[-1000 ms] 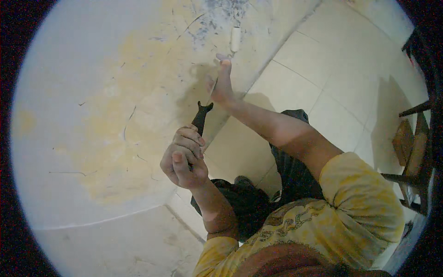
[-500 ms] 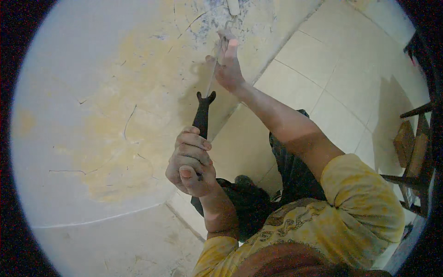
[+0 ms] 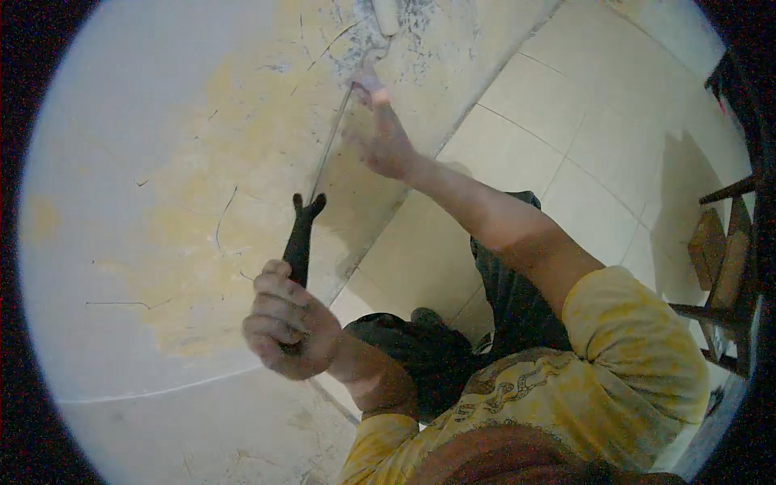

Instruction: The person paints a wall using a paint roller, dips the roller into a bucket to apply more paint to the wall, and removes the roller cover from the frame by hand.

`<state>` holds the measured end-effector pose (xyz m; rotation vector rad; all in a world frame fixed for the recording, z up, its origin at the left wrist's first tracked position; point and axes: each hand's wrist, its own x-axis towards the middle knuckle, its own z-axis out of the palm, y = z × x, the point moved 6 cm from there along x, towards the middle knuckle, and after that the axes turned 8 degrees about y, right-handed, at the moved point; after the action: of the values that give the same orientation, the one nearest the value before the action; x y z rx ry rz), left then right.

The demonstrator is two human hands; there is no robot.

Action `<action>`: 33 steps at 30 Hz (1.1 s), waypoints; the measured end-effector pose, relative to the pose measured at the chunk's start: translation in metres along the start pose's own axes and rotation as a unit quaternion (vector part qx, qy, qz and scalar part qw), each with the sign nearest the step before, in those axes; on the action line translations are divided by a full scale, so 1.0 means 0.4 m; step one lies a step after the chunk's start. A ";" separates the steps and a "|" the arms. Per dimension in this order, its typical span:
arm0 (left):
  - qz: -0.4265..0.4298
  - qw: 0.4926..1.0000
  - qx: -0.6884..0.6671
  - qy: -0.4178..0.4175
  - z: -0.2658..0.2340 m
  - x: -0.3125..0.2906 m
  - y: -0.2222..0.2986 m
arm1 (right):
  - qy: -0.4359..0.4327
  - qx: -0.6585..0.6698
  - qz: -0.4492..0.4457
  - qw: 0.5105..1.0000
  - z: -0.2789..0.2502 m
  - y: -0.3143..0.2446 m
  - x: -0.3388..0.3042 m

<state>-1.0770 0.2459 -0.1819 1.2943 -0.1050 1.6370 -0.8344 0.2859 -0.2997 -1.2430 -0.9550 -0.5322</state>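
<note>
A paint roller slants across the upper middle, its white roller sleeve [image 3: 386,16] over a dark-speckled patch of wall. A thin metal rod [image 3: 331,139] runs from it down to a black forked handle [image 3: 299,242]. My left hand [image 3: 291,319] is wrapped round that handle, slightly blurred. Farther up, my right hand [image 3: 386,141] reaches toward the roller end with its fingers stretched out and thumb apart. Its fingertips are at the rod near the bend of the frame; motion blur hides whether they press on it.
The pale wall [image 3: 105,194] has yellowish patches and cracks. Cream floor tiles [image 3: 517,121] meet it along a slanting edge. A dark wooden stool or chair frame [image 3: 727,319] stands at the right, beside a brown block [image 3: 706,246]. My bent legs [image 3: 517,267] are below my right arm.
My left hand has moved left and slightly down with the roller's handle. The roller sleeve has shifted slightly left and down. My right hand's fingers have moved left and down along with it.
</note>
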 end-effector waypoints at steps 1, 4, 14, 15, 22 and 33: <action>-0.004 1.000 -0.016 0.009 -0.007 0.007 0.017 | -0.002 -0.025 -0.050 0.998 -0.005 -0.032 0.003; 0.004 0.999 -0.032 0.039 -0.040 0.022 0.079 | -0.063 0.029 0.049 0.996 -0.016 -0.065 -0.016; 0.148 0.988 -0.053 0.016 -0.096 0.013 0.328 | -0.113 0.173 -0.136 0.969 0.059 -0.231 -0.074; 0.162 0.983 -0.064 -0.052 -0.075 0.008 0.342 | -0.177 0.198 -0.095 0.960 0.060 -0.238 -0.080; 0.264 0.964 0.002 0.039 -0.051 -0.022 0.353 | -0.215 0.222 -0.070 0.949 0.031 -0.273 -0.072; 0.070 0.995 0.006 0.072 0.014 -0.003 0.149 | -0.031 0.033 -0.037 0.998 0.012 -0.102 -0.070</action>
<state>-1.1167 0.2124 -0.1518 1.1959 -0.1001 1.8467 -0.8830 0.2749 -0.3005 -1.1753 -1.0660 -0.5184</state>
